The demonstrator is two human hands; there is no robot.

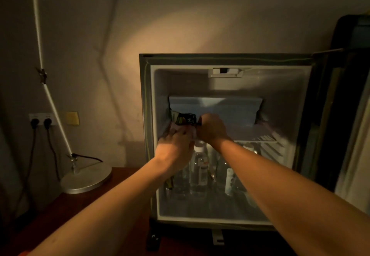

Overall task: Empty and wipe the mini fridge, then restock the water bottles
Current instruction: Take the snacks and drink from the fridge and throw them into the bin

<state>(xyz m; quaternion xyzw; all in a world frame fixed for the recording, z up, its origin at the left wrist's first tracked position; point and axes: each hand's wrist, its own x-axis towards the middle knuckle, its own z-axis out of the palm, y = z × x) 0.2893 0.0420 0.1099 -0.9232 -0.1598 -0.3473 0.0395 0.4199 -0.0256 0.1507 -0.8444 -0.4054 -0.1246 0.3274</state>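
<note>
Inside the open mini fridge [224, 61], a dark snack packet [183, 118] on the upper shelf's 9 o'clock side is grasped by both grips: right hand [211, 128] clenched on it, left hand [176, 149] beneath. Water bottles [199, 167] are stood below, at 6 o'clock.

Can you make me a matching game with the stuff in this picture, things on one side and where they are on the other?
Things:
1. water bottles
2. dark packet
3. lamp base
4. plugs

Places:
A. in the wall sockets, at the left
B. on the wooden surface beside the mini fridge
C. on the fridge floor, under the wire shelf
D. at shelf height, by both hands

Pairs: 1-C, 2-D, 3-B, 4-A
</note>
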